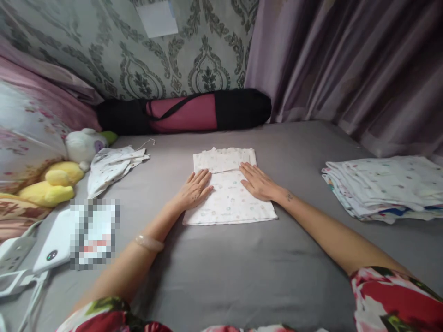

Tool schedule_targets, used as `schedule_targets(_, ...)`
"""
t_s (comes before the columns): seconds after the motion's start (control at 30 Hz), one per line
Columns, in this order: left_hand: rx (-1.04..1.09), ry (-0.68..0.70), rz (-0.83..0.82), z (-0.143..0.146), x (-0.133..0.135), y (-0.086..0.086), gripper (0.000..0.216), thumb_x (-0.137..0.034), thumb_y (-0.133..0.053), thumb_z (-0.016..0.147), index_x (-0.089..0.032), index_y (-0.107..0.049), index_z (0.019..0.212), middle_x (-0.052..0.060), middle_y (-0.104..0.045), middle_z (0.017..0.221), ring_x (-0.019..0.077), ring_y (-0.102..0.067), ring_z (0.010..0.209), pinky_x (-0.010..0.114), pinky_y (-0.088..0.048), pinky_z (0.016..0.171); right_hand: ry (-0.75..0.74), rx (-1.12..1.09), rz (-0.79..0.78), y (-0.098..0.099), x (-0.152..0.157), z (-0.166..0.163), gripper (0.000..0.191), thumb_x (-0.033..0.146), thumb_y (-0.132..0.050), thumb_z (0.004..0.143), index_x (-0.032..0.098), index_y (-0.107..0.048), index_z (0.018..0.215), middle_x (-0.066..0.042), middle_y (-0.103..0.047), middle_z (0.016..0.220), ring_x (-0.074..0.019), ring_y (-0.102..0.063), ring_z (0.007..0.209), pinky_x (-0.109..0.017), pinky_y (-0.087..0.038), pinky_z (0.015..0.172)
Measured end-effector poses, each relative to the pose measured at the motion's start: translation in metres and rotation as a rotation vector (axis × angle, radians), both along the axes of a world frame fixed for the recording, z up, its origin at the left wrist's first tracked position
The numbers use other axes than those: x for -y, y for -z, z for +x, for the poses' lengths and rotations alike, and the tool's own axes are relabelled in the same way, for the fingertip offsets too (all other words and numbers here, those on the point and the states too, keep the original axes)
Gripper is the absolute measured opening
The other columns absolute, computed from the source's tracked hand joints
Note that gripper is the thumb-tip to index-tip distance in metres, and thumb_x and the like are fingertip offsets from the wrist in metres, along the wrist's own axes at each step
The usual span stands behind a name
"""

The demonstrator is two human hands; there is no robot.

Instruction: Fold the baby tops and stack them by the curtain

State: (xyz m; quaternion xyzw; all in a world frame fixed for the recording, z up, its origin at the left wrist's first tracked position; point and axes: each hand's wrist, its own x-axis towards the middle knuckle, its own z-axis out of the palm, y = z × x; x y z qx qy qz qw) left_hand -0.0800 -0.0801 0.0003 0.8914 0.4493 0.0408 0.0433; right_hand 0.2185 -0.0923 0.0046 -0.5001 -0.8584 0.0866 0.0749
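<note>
A small white garment [230,203] with a faint pastel print lies flat on the grey bed sheet, its far part folded over toward me. My left hand [195,190] rests palm down on its left side, fingers stretched out near the fold's edge. On the right side my right hand [258,181] also lies flat, its fingertips touching the folded part. Neither hand grips the cloth. A pale bangle [149,243] circles my left wrist.
A stack of folded printed cloths [384,186] sits at the right. A crumpled white cloth [112,168], plush toys [57,182], a white power bank [57,240] and a power strip [15,253] with cables are on the left. A black and maroon long bag [187,113] lies along the wall.
</note>
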Motion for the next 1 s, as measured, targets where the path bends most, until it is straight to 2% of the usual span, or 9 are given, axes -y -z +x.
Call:
schedule_targets(0.13, -0.041, -0.015, 0.016, 0.001, 0.000, -0.002, 0.067, -0.054, -0.015, 0.100, -0.013, -0.026, 0.152, 0.012, -0.021, 0.160, 0.0223, -0.014, 0.149, 0.044, -0.009, 0.121, -0.047, -0.003, -0.019, -0.002, 0.002, -0.001, 0.066, 0.048, -0.025, 0.099, 0.012, -0.023, 0.154, -0.010, -0.010, 0.162, -0.0256, -0.007, 0.149, -0.045, -0.002, 0.121)
schedule_targets(0.23, -0.074, 0.049, 0.058, 0.003, 0.009, -0.007, 0.066, -0.053, -0.016, 0.100, -0.011, -0.027, 0.151, 0.014, -0.021, 0.160, 0.0227, -0.013, 0.149, 0.044, -0.003, 0.121, -0.117, -0.007, -0.048, -0.004, 0.015, -0.001, 0.062, 0.047, -0.029, 0.098, 0.019, -0.024, 0.154, -0.005, -0.011, 0.162, -0.0253, -0.008, 0.149, -0.046, 0.000, 0.121)
schedule_targets(0.33, -0.063, 0.140, 0.035, 0.004, 0.028, -0.012, 0.065, -0.053, -0.018, 0.100, -0.015, -0.025, 0.152, 0.012, -0.021, 0.160, 0.0223, -0.011, 0.149, 0.044, -0.002, 0.121, -0.164, -0.009, -0.062, -0.005, 0.036, 0.001, 0.061, 0.046, -0.030, 0.099, 0.022, -0.024, 0.154, -0.004, -0.012, 0.162, -0.0244, -0.010, 0.148, -0.046, -0.003, 0.121)
schedule_targets(0.43, -0.036, 0.208, -0.060, 0.006, 0.051, -0.017, 0.064, -0.054, -0.020, 0.100, -0.019, -0.022, 0.154, 0.011, -0.017, 0.161, 0.0227, -0.011, 0.149, 0.043, -0.007, 0.121, -0.206, 0.007, -0.065, -0.007, 0.056, 0.001, 0.059, 0.044, -0.030, 0.099, 0.022, -0.026, 0.154, -0.005, -0.013, 0.161, -0.0235, -0.012, 0.148, -0.047, -0.006, 0.121)
schedule_targets(0.6, -0.003, 0.265, -0.169, 0.020, 0.087, -0.024, 0.056, -0.049, -0.021, 0.102, -0.028, -0.021, 0.154, 0.005, -0.013, 0.162, 0.0217, -0.009, 0.149, 0.044, -0.008, 0.121, -0.269, 0.019, -0.068, -0.013, 0.088, -0.005, 0.056, 0.031, -0.031, 0.099, 0.024, -0.025, 0.154, -0.004, -0.016, 0.161, -0.0222, -0.013, 0.148, -0.049, -0.007, 0.121)
schedule_targets(0.73, 0.049, 0.326, -0.217, 0.029, 0.111, -0.030, 0.064, -0.054, -0.026, 0.100, -0.026, -0.013, 0.156, 0.005, -0.013, 0.161, 0.0216, -0.007, 0.149, 0.044, -0.005, 0.122, -0.315, 0.010, -0.068, -0.020, 0.113, -0.010, 0.060, 0.031, -0.034, 0.098, 0.022, -0.018, 0.156, -0.005, -0.015, 0.161, -0.0229, -0.011, 0.148, -0.050, -0.006, 0.121)
schedule_targets(0.87, 0.075, 0.355, -0.234, 0.019, 0.125, -0.035, 0.066, -0.056, -0.030, 0.098, -0.027, -0.014, 0.155, 0.004, -0.015, 0.161, 0.0207, -0.008, 0.149, 0.042, -0.007, 0.123, -0.319, 0.014, -0.086, -0.024, 0.133, -0.006, 0.056, 0.034, -0.031, 0.100, 0.025, -0.022, 0.155, -0.004, -0.019, 0.160, -0.0228, -0.012, 0.148, -0.052, -0.008, 0.120)
schedule_targets(1.0, 0.083, 0.304, -0.201, -0.006, 0.128, -0.035, 0.062, -0.052, -0.032, 0.099, -0.028, -0.018, 0.155, 0.002, -0.022, 0.160, 0.0195, -0.015, 0.148, 0.041, -0.012, 0.123, -0.283, -0.012, -0.074, -0.022, 0.144, 0.009, 0.054, 0.038, -0.030, 0.101, 0.028, -0.023, 0.154, -0.002, -0.025, 0.159, -0.0226, -0.017, 0.147, -0.050, -0.014, 0.121)
